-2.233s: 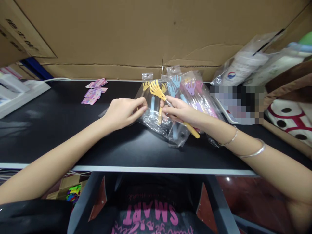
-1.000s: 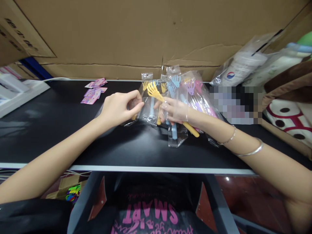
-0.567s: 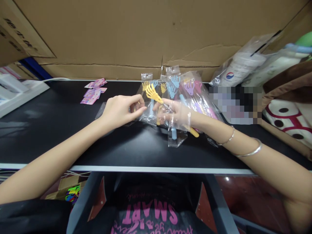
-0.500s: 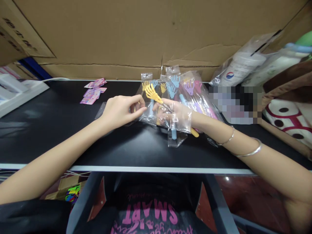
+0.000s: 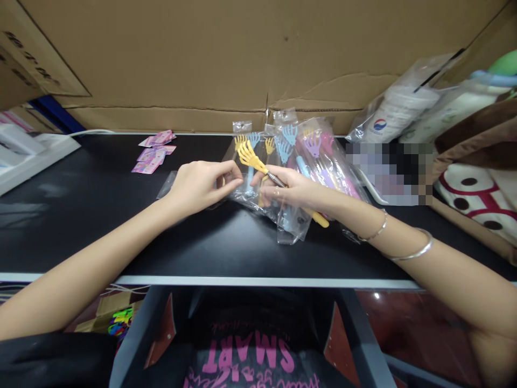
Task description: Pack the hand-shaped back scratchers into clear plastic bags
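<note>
My right hand is closed round a yellow back scratcher with a hand-shaped head and a metal shaft. Its head points up and left, and the yellow handle end shows below my wrist. To the left, my left hand is closed in a pinch, thumb against fingertips; whatever it holds is too small or hidden to make out. A piece of clear film shows beside that hand. Under and behind both hands lie several bagged back scratchers in yellow, blue, purple and pink.
Small pink printed packets lie at the left on the black table. A white device is at the far left. Cardboard walls the back. At the right are a bagged cup and a brown-and-white bag.
The clear film that lay over my right hand and wrist has dropped away below it. The yellow back scratcher has shifted slightly left. My left hand has barely moved.
</note>
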Available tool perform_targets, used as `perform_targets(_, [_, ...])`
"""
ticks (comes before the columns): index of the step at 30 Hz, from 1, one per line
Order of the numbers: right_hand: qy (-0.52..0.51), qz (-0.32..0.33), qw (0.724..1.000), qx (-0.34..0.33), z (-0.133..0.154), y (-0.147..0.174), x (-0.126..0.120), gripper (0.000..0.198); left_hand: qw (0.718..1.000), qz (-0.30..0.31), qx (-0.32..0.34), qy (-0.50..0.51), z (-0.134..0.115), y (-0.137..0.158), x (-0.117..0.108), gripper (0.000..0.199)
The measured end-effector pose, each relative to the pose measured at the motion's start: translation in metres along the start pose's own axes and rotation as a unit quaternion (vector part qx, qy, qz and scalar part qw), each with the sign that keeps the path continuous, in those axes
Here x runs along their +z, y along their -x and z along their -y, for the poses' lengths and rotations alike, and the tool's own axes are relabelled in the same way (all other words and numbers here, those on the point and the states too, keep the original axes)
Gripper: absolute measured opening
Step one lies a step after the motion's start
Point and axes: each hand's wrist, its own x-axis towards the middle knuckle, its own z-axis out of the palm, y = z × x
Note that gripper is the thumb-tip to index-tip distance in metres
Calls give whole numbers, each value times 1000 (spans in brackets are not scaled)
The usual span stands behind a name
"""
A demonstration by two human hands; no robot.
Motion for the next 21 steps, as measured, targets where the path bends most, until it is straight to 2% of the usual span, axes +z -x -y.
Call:
perform_targets(3, [-5,4,1000,-1,2,0,1,12,1000,7,1,-1,1,0,0,31])
perform_targets(11, [1,0,1000,25,4,0,1,12,999,12,8,-34,3,0,2,31])
perform_targets(21, [-9,26,1000,7,0,-2,-2,4,998,18,15,-61,3,0,2,33])
